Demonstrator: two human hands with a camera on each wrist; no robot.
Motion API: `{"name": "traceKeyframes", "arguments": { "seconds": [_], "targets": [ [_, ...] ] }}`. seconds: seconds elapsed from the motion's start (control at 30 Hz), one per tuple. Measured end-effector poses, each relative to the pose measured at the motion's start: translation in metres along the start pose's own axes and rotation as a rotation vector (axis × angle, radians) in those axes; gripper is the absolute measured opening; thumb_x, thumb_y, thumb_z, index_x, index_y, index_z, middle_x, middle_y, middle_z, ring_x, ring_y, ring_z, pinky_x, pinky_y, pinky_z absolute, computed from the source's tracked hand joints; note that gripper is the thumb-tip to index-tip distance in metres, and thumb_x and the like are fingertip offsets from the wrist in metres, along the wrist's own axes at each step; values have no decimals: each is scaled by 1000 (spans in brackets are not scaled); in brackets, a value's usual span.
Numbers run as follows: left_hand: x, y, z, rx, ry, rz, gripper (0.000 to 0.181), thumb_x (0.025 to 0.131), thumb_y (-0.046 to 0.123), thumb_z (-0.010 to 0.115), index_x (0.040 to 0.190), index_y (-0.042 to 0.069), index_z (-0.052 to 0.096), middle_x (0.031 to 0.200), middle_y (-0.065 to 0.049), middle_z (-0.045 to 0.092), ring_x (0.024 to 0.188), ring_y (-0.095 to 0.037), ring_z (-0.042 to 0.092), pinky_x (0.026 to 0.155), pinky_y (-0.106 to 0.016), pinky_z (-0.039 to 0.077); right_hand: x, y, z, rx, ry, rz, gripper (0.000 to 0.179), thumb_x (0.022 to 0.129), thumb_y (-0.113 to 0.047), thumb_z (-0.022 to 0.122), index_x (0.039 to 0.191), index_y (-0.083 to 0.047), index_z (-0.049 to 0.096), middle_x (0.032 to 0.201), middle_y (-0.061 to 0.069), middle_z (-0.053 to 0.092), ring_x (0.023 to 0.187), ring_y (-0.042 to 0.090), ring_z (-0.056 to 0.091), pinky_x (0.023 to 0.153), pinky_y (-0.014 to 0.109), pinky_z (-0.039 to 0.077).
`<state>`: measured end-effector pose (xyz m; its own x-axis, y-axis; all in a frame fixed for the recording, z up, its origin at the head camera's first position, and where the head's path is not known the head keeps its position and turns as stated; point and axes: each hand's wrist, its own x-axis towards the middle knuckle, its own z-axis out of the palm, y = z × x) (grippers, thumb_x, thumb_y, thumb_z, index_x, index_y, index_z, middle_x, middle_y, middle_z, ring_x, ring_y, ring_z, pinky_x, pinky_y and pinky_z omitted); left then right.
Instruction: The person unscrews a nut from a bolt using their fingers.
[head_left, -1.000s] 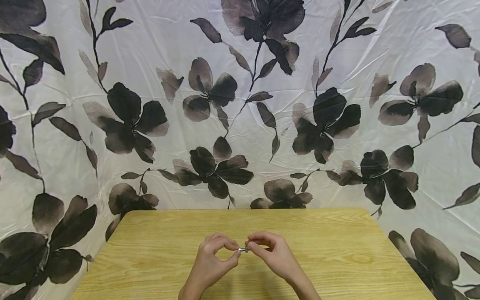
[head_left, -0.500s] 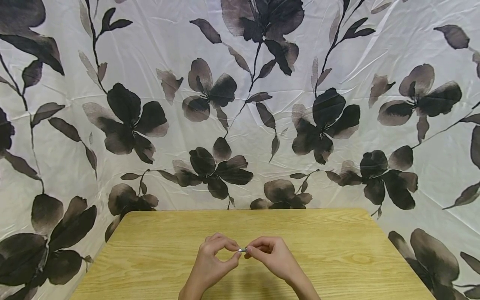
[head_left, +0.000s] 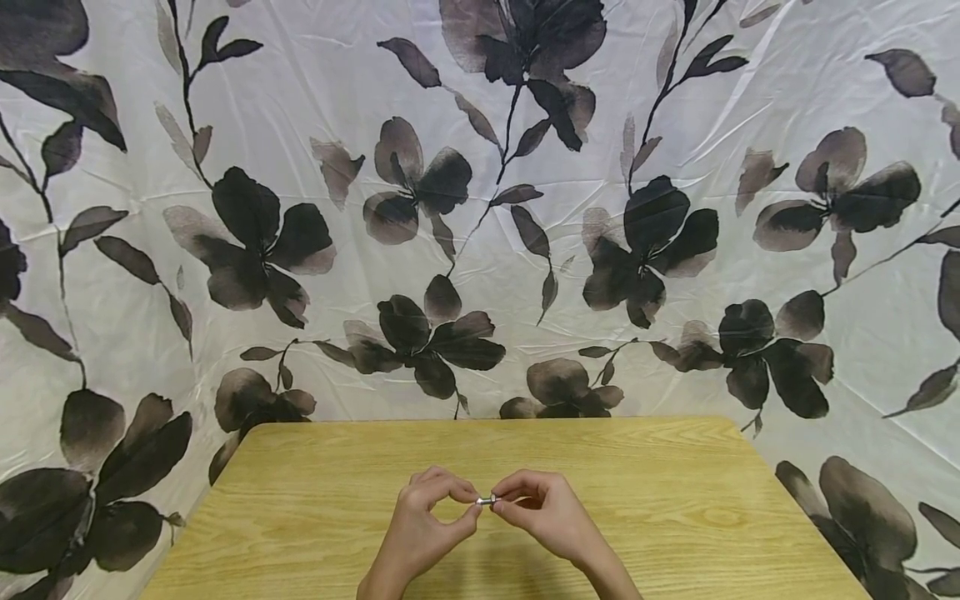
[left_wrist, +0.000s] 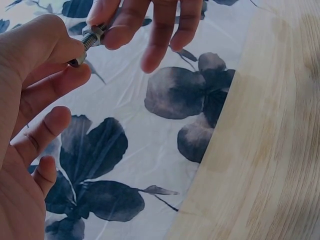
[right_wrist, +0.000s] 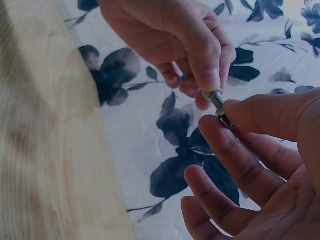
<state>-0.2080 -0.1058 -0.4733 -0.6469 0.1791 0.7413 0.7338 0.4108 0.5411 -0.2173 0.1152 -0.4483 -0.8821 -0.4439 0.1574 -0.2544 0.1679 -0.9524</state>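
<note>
A small metal bolt [head_left: 486, 501] is held sideways in the air between both hands, over the table. My left hand [head_left: 431, 515] pinches its head with thumb and index finger, and the other left fingers are loosely bent, as the left wrist view shows. A hex nut [left_wrist: 93, 34] sits on the bolt's threaded shank, toward the far end from the head. My right hand [head_left: 546, 515] has its thumb and index fingertips on either side of this nut. From the right wrist, the threads [right_wrist: 218, 101] show between the two hands, while the right fingers partly cover the nut.
A wood-grain table [head_left: 315, 467] lies beneath the hands. Behind it and at its sides hangs a white cloth [head_left: 555, 275] printed with dark flowers, reaching down to the table's back edge.
The right fingertips have shifted around the nut: the index finger curled down over it, then moved back up, uncovering more of it. The left hand and bolt have stayed in place.
</note>
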Motion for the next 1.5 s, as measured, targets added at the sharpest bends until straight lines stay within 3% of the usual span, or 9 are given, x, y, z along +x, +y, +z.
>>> {"name": "traceKeyframes", "arguments": {
  "seconds": [0.43,0.6,0.73,1.03,1.2,1.33,1.5],
  "targets": [
    [-1,-2,1,-5,0,0,10,85,16,84,83,21,75,92,16,73,86,-4,64,82,-33,45,0,-1,0,17,10,-21,16,95,-13,73,110,-6,75,114,16,72,103,18,70,86,26,57],
    [-1,-2,1,-1,-5,-7,14,83,13,85,83,22,75,92,16,73,86,-3,64,83,-33,45,1,0,-1,10,29,-17,27,99,-19,71,122,-7,70,120,15,72,110,16,69,91,26,55],
    [-1,-2,1,6,3,11,18,81,10,85,83,24,74,92,16,73,85,-3,64,83,-34,45,0,1,-1,21,16,29,36,101,-27,68,131,-7,66,118,13,74,105,17,72,91,32,56],
    [0,-1,1,4,-4,0,21,82,10,85,84,28,74,93,18,72,85,-2,64,85,-35,45,0,0,-1,48,-54,48,31,104,-30,62,118,-5,74,105,14,77,99,20,76,95,35,56],
    [0,-1,1,4,-3,1,26,80,8,85,85,30,73,93,18,72,85,-2,64,84,-35,45,0,1,-1,60,-63,41,28,104,-27,63,114,-4,75,100,16,78,96,17,76,93,28,55],
    [0,0,1,3,0,12,30,77,3,86,85,30,73,92,17,73,85,-3,64,84,-34,44,-1,1,-1,68,-62,40,27,102,-26,65,112,-4,75,101,16,77,96,18,76,91,24,55],
    [0,0,1,1,-9,-22,32,77,2,85,85,31,73,93,19,72,86,-2,64,84,-34,44,0,1,0,74,-48,29,25,100,-23,68,114,-2,74,107,20,75,94,17,76,87,24,56]
  ]
}}
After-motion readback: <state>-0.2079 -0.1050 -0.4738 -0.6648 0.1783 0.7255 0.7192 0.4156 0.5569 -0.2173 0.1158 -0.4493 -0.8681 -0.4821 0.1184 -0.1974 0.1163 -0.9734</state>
